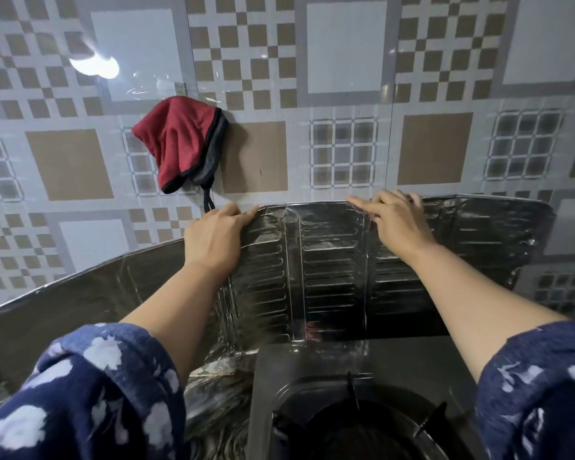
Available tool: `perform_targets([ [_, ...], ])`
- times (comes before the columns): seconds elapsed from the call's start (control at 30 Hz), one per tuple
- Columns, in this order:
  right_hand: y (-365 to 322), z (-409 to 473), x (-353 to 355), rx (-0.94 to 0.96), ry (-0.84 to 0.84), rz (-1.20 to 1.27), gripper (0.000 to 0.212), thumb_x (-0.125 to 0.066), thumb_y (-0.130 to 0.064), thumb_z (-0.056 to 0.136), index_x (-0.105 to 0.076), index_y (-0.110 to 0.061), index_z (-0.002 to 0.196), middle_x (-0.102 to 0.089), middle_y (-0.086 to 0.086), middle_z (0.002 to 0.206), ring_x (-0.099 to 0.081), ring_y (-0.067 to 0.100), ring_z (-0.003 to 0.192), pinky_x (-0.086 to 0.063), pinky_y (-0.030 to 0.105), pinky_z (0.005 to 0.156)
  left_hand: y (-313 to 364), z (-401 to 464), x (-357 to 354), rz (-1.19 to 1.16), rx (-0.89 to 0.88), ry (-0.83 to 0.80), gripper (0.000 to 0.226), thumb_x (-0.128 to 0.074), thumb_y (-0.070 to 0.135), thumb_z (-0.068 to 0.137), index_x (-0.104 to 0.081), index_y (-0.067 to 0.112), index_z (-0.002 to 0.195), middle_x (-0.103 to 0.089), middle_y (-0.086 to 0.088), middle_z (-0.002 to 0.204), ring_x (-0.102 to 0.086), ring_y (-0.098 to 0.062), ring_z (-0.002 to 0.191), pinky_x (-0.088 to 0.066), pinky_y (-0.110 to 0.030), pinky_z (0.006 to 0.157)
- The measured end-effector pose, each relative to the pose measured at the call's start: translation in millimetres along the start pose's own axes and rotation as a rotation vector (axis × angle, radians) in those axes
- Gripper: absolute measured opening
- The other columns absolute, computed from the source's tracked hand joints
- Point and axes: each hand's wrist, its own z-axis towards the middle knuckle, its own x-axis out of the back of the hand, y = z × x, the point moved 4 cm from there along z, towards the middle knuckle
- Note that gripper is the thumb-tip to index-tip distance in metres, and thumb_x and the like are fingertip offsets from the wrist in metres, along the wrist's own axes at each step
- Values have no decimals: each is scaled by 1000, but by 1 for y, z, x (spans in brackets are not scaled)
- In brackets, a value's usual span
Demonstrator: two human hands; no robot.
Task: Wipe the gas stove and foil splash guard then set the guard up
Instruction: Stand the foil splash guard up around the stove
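Observation:
The foil splash guard (329, 260) stands upright behind and around the gas stove (312, 363), its ribbed silver panels facing me and its left wing curving toward the near left. My left hand (214, 235) grips the guard's top edge left of centre, fingers curled over the rim. My right hand (395, 220) lies on the top edge right of centre, fingers spread along it. The stove's dark burner and pan support (356, 423) show at the bottom centre between my forearms.
A red cloth with black trim (183, 144) hangs on the tiled wall (346, 48) just above my left hand, its black strap dangling to the guard's rim. Crumpled foil (219, 396) lies left of the stove.

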Motion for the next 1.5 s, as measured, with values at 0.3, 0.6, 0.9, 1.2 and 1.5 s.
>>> perform_targets([
  [0.3,-2,-6,6,12,-6,-3,69,-56,8,85,-45,-41,133,-53,-1,88,-48,20,93,-27,44,102,2,-17,3,-49,14,18,56,-52,9,86,-49,42,131,-61,6,101,-62,-26,86,-34,-30,55],
  [0.6,6,-24,-20,-89,-133,62,43,-64,-20,86,-57,-36,125,-57,-5,90,-48,16,91,-27,41,106,7,-23,-34,-117,113,-195,60,-38,5,90,-47,49,130,-60,10,104,-62,-25,91,-36,-30,57],
  [0.9,14,-34,-38,-48,-10,-15,47,-61,-15,88,-53,-44,124,-52,-6,84,-45,17,84,-30,42,102,16,-18,-52,-85,124,-232,64,-38,4,89,-45,53,129,-65,2,108,-63,-28,91,-40,-33,62],
  [1.2,-35,-42,-54,46,-103,-124,64,-57,-13,89,-31,-39,141,-37,1,145,-27,24,133,-15,47,114,21,-21,-38,-39,90,-282,52,-46,14,90,-45,43,134,-61,3,115,-61,-26,100,-40,-34,68],
  [1.5,-134,-14,-66,64,-87,380,37,-58,-21,90,-57,-33,125,-65,-5,123,-50,16,116,-32,37,105,-33,-44,1,37,211,-404,29,-59,48,86,-64,34,110,-67,2,110,-61,-25,101,-43,-32,67],
])
